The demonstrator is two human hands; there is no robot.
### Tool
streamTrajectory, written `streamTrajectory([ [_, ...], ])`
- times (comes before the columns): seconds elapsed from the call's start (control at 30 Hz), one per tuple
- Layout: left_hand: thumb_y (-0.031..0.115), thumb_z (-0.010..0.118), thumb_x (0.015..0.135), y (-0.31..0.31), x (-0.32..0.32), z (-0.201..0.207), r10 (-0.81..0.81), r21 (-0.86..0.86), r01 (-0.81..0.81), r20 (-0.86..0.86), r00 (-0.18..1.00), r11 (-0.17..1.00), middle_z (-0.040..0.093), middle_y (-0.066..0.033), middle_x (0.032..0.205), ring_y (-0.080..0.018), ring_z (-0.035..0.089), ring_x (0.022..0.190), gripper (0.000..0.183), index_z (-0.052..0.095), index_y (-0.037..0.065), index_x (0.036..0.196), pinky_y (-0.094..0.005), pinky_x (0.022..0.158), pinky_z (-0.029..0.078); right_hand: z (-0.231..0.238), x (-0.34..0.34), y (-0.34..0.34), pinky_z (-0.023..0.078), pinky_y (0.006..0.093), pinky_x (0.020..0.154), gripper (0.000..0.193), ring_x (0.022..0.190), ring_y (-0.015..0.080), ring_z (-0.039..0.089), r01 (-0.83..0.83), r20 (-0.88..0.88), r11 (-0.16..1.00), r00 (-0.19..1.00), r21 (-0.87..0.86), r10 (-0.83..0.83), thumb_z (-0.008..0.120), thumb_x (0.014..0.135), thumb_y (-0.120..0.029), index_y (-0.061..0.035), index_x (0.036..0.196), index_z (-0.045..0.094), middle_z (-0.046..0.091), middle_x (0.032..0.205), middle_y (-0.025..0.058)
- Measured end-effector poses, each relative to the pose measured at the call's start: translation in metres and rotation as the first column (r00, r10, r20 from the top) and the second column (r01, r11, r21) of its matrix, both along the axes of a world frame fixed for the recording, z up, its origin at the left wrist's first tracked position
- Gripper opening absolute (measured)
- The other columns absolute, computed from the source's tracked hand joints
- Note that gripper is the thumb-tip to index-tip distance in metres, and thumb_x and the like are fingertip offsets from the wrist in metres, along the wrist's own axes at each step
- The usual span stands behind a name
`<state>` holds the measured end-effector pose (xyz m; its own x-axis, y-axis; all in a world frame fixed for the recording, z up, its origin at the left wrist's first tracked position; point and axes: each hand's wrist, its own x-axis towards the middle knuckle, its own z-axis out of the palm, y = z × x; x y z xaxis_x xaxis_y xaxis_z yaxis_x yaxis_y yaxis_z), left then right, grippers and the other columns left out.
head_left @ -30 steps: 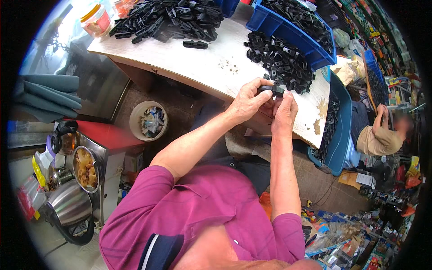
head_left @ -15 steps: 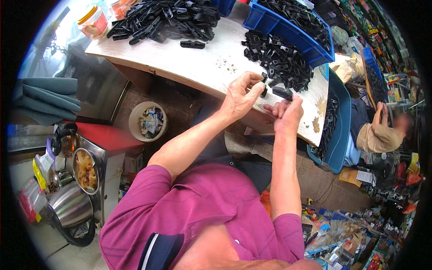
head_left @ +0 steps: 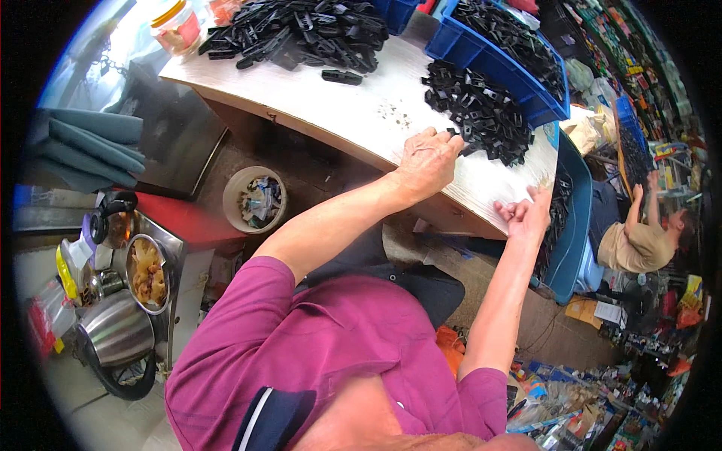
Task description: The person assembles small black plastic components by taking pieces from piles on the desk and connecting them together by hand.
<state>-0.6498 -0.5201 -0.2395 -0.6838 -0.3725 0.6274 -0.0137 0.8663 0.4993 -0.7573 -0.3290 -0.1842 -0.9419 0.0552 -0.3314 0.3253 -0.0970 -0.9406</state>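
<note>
Small, angular black plastic pieces (head_left: pixel 481 111) lie heaped just beyond the nearer, curled left hand (head_left: pixel 429 162), any grip hidden. The right hand (head_left: pixel 525 216) hangs loosely open.

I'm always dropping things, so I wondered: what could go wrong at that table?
The left hand is close beside the heap of small black parts, so a bump might scatter some. The long black parts are piled loosely beside the jar; if they slid, they might nudge it.
</note>
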Motion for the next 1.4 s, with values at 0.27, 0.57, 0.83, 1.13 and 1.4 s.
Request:
streamTrajectory([
  [0.27, 0.003, 0.061, 0.081, 0.01, 0.001, 0.011, -0.272, 0.645, 0.338, -0.203, 0.941, 0.686, 0.067, -0.0144, 0.083, -0.0286, 0.067, 0.077, 0.033, 0.065, 0.004, 0.114, -0.0378, 0.071, 0.054, -0.009, 0.044, -0.053, 0.042, 0.0311, 0.038, 0.047, 0.035, 0.0147, 0.04, -0.608, -0.02, 0.786, 0.79, 0.116, 0.613, 0.057, 0.098, -0.046, 0.0006, 0.094, 0.066, 0.042, 0.044, 0.0015],
  [0.57, 0.023, 0.068, 0.081, 0.014, 0.023, 0.014, -0.278, 0.324, 0.263, 0.001, 0.96, 0.909, 0.065, -0.0145, 0.093, -0.0346, 0.064, 0.09, 0.04, 0.064, 0.007, 0.117, -0.0444, 0.079, 0.052, -0.011, 0.06, -0.06, 0.031, 0.0268, 0.034, 0.038, 0.036, 0.0091, 0.037, -0.537, -0.084, 0.828, 0.828, 0.161, 0.554, 0.055, 0.099, -0.041, -0.0084, 0.081, 0.06, 0.042, 0.047, -0.0018],
  [0.83, 0.03, 0.073, 0.084, -0.121, 0.066, 0.017, 0.401, 0.046, -0.419, 0.215, 0.89, 0.907, 0.064, -0.0154, 0.093, -0.0328, 0.064, 0.087, 0.043, 0.061, 0.004, 0.117, -0.0448, 0.074, 0.053, -0.01, 0.064, -0.056, 0.054, 0.0379, 0.04, 0.039, 0.038, 0.009, 0.032, -0.452, -0.07, 0.892, 0.89, -0.025, 0.45, 0.047, 0.099, -0.04, -0.0074, 0.079, 0.048, 0.033, 0.049, -0.0024],
  [1.13, 0.017, 0.07, 0.08, -0.128, 0.075, -0.001, 0.358, -0.103, -0.35, 0.067, 0.932, 0.931, 0.065, -0.0106, 0.092, -0.0338, 0.06, 0.089, 0.02, 0.062, 0.008, 0.096, -0.0444, 0.073, 0.051, -0.009, 0.066, -0.06, 0.053, 0.0382, 0.039, 0.037, 0.037, 0.0099, 0.034, -0.423, -0.075, 0.906, 0.905, -0.028, 0.42, 0.048, 0.098, -0.04, -0.0082, 0.078, 0.047, 0.035, 0.05, -0.001],
  [1.4, 0.012, 0.067, 0.08, -0.133, 0.078, 0.004, 0.433, -0.228, -0.405, 0.084, 0.898, 0.885, 0.066, -0.0091, 0.09, -0.033, 0.06, 0.089, 0.015, 0.064, 0.008, 0.095, -0.0422, 0.075, 0.051, -0.011, 0.067, -0.057, 0.053, 0.0377, 0.039, 0.037, 0.038, 0.0095, 0.034, -0.42, -0.103, 0.907, 0.904, -0.023, 0.416, 0.048, 0.099, -0.039, -0.0081, 0.079, 0.047, 0.034, 0.05, -0.0012],
])
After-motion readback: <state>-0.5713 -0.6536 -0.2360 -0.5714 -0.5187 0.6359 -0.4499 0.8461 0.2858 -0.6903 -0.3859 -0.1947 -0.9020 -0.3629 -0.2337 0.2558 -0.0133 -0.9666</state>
